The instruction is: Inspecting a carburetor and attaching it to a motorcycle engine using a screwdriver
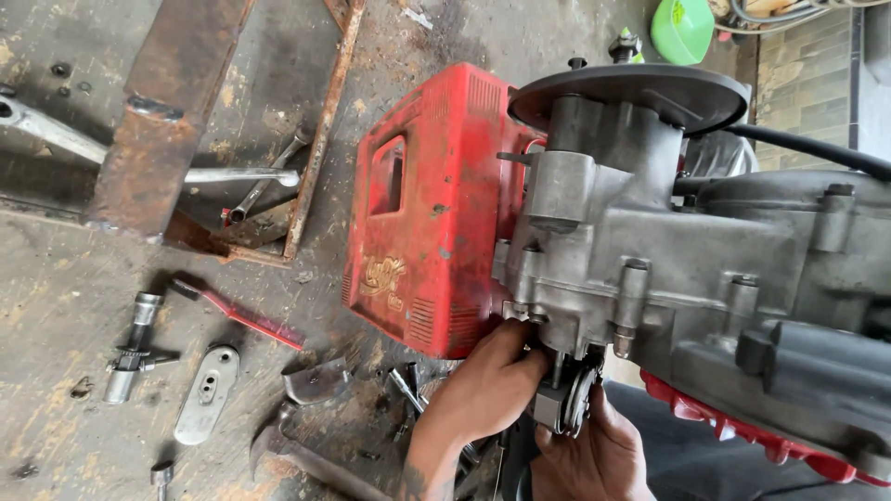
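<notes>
We see our left hand [487, 385] reaching up from the lower edge with the wrist bent, its fingers [520, 357] curled and pressed against the underside of the grey engine casing [650, 269], though what they grip there is hidden from us. Our right hand [594, 445] comes up beside it, palm turned inward, its fingers closed around a small toothed sprocket [575, 399] that sits on a shaft just under the casing. The sprocket lies between the two hands, touching the right fingers and just beside the left ones. Above the left fingers stands the red engine cover [427, 213]. Well away to their left, a red-handled tool [246, 320] and a socket wrench [135, 348] lie on the concrete floor [56, 278].
</notes>
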